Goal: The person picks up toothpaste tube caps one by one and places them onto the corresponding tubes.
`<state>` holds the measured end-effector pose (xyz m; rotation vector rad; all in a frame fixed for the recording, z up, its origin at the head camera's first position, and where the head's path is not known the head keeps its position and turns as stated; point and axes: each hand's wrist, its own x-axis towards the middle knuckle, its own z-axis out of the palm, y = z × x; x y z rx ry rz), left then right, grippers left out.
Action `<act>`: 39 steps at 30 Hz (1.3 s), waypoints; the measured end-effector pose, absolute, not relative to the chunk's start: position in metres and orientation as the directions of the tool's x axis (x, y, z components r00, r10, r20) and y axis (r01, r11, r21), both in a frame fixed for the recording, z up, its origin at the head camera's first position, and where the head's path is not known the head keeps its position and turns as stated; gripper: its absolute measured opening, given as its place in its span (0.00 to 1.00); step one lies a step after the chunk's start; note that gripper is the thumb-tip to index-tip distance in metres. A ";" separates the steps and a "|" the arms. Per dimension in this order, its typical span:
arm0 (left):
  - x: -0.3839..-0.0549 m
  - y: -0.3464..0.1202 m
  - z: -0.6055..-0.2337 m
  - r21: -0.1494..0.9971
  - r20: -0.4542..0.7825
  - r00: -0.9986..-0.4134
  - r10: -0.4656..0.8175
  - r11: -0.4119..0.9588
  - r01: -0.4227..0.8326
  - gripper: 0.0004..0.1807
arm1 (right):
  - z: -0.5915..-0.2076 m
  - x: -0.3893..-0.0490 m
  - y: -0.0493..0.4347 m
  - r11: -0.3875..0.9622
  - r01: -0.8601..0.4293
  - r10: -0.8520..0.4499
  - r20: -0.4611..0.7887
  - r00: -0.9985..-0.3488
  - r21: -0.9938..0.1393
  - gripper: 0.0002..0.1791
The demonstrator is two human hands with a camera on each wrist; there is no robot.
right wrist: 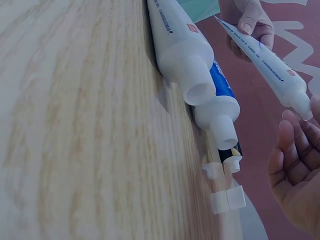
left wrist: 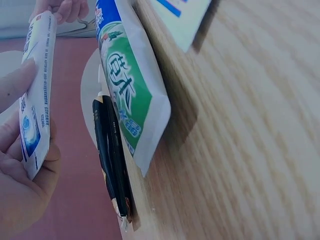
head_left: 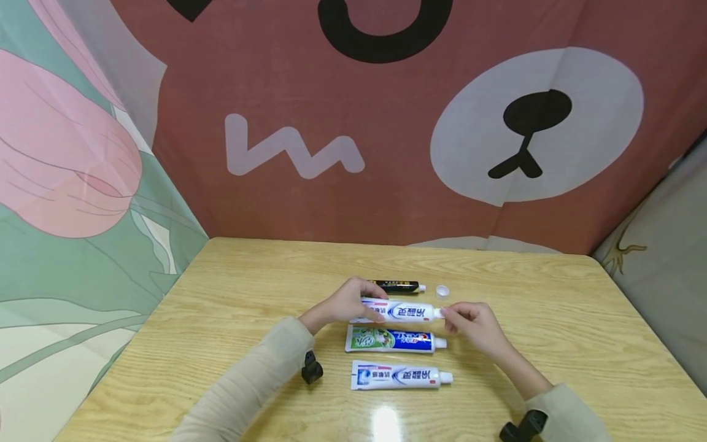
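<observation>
My left hand (head_left: 348, 301) grips the tail end of a white toothpaste tube (head_left: 410, 312), thumb on top and fingers beneath. In the left wrist view this tube (left wrist: 41, 75) is raised off the table. At its other end my right hand (head_left: 479, 324) pinches the white cap (right wrist: 301, 106) between thumb and fingertips. A green and blue toothpaste tube (head_left: 409, 340) lies just nearer, and a second white toothpaste tube (head_left: 394, 376) lies nearest; both have caps on. Behind the held tube lies a black toothpaste tube (head_left: 399, 286), its nozzle bare and its left end hidden by my left hand.
A loose white cap (head_left: 442, 291) stands on the wooden table (head_left: 248, 270), just right of the black tube's nozzle. A printed cloth (head_left: 386, 202) hangs along the table's far edge, with more cloth at both sides. Each wrist wears a small black camera mount (head_left: 312, 368).
</observation>
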<state>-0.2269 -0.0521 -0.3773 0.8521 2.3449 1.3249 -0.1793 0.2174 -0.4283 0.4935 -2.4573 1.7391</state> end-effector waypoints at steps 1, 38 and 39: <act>-0.227 -0.052 -0.377 0.850 0.016 -0.772 0.636 0.397 0.345 0.16 | -0.429 -0.179 0.218 0.292 -0.326 -0.211 0.272 -0.939 -0.899 0.12; -0.243 -0.050 -0.406 0.859 0.011 -0.778 0.629 0.392 0.329 0.17 | -0.426 -0.176 0.221 0.245 -0.366 -0.187 0.326 -0.927 -0.898 0.09; -0.243 -0.050 -0.406 0.859 0.009 -0.779 0.627 0.393 0.327 0.17 | -0.426 -0.176 0.221 0.258 -0.351 -0.184 0.311 -0.932 -0.900 0.09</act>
